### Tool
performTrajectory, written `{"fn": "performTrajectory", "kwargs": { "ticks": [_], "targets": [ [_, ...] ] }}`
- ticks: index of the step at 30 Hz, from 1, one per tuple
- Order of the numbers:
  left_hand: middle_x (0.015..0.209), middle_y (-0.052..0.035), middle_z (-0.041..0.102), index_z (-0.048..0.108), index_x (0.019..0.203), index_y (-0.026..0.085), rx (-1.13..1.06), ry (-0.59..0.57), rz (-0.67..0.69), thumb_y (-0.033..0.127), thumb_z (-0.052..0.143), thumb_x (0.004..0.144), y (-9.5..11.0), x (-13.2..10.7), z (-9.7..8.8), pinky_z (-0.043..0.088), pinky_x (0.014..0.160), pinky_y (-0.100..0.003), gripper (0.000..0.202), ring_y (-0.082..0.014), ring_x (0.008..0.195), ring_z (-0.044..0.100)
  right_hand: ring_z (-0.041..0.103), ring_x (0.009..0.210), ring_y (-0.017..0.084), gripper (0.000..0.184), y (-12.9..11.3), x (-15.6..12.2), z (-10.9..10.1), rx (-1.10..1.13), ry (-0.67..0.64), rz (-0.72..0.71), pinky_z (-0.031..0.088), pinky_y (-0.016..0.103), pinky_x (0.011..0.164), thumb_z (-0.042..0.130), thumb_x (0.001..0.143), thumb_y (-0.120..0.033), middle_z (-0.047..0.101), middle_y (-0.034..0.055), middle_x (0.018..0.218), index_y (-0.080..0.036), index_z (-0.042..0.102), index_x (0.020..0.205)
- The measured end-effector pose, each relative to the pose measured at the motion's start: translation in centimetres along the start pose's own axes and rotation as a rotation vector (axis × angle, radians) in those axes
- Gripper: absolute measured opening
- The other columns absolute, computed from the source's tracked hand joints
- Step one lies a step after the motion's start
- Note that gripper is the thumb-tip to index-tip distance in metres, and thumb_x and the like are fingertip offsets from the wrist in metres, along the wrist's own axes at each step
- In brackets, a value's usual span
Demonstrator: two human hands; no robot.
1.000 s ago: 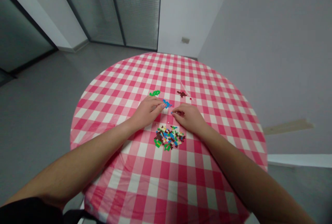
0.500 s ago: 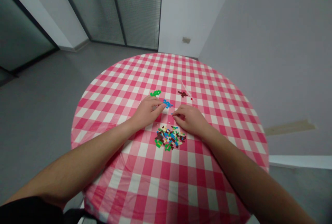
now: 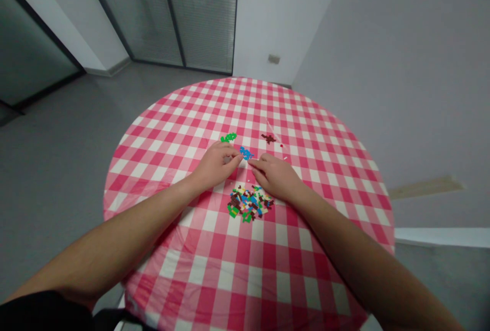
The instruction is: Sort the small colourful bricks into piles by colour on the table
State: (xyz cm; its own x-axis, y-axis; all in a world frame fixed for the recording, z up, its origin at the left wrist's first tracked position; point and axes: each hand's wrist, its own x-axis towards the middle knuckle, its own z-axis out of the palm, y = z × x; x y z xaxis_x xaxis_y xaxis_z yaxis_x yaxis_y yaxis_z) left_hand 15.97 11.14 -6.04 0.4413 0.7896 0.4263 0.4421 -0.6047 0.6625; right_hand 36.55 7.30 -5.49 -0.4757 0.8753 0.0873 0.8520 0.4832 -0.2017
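Note:
My left hand rests on the checked tablecloth with its fingers curled together. Its fingertips lie beside a small group of blue pieces. My right hand is closed in a pinch, and its fingertips reach the near edge of the same blue group. What either hand holds is too small to see. A mixed pile of tiny coloured pieces lies just in front of both wrists.
A small green group lies beyond my left hand, and a brown group with a red bit beyond my right. The round table stands near a grey wall on the right. Grey floor and glass partitions lie to the left.
My right hand's fingertips have moved a little forward and left, up to the blue group. The blue bit seen at them earlier no longer shows. My left hand has barely moved.

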Motion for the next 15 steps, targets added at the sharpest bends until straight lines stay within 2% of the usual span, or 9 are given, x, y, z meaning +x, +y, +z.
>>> {"fn": "performTrajectory", "kwargs": {
  "ticks": [2,5,7,11,15],
  "targets": [
    [0.076,-0.0031,0.069,0.070,0.074,0.020,-0.002,0.000,0.023,0.020,0.057,0.088,0.1,0.0,0.0,0.048,0.081,-0.039,0.019,-0.0194,0.080,0.062,0.060,0.085,0.020,0.030,0.2,0.0,-0.1,0.053,0.023,-0.005,0.044,0.030,0.073,0.049,0.096,-0.026,0.064,0.0104,0.095,-0.019,0.068,0.118],
    [0.076,-0.0023,0.069,0.070,0.074,0.020,-0.002,0.003,0.030,0.020,0.058,0.087,0.1,0.0,0.0,0.048,0.082,-0.039,0.018,-0.0192,0.080,0.062,0.061,0.081,0.019,0.023,0.8,-0.3,-0.8,0.190,0.036,-0.037,0.045,0.029,0.072,0.054,0.092,-0.022,0.067,0.0082,0.090,-0.019,0.074,0.102],
    [0.076,-0.0024,0.069,0.069,0.073,0.020,0.000,0.001,0.029,0.020,0.058,0.087,0.1,0.0,0.0,0.048,0.081,-0.039,0.018,-0.0192,0.079,0.062,0.062,0.078,0.017,0.019,1.3,-0.5,-1.5,0.294,-0.025,-0.089,0.046,0.029,0.071,0.057,0.088,-0.020,0.070,0.0067,0.086,-0.019,0.075,0.091],
    [0.074,-0.0031,0.069,0.069,0.071,0.019,0.002,-0.011,0.038,0.021,0.058,0.088,0.0,0.0,-0.1,0.048,0.081,-0.040,0.020,-0.0199,0.079,0.062,0.065,0.077,0.016,0.020,2.0,-1.0,-2.4,0.434,-0.212,-0.180,0.049,0.028,0.072,0.060,0.084,-0.017,0.073,0.0045,0.087,-0.021,0.076,0.094],
    [0.074,-0.0031,0.069,0.069,0.072,0.020,-0.004,-0.009,0.031,0.021,0.058,0.088,0.1,0.0,-0.1,0.049,0.083,-0.041,0.019,-0.0198,0.080,0.063,0.066,0.078,0.016,0.020,2.2,-1.1,-2.4,0.455,-0.253,-0.189,0.050,0.028,0.073,0.062,0.081,-0.015,0.074,0.0047,0.087,-0.021,0.077,0.093]
  ]
}}
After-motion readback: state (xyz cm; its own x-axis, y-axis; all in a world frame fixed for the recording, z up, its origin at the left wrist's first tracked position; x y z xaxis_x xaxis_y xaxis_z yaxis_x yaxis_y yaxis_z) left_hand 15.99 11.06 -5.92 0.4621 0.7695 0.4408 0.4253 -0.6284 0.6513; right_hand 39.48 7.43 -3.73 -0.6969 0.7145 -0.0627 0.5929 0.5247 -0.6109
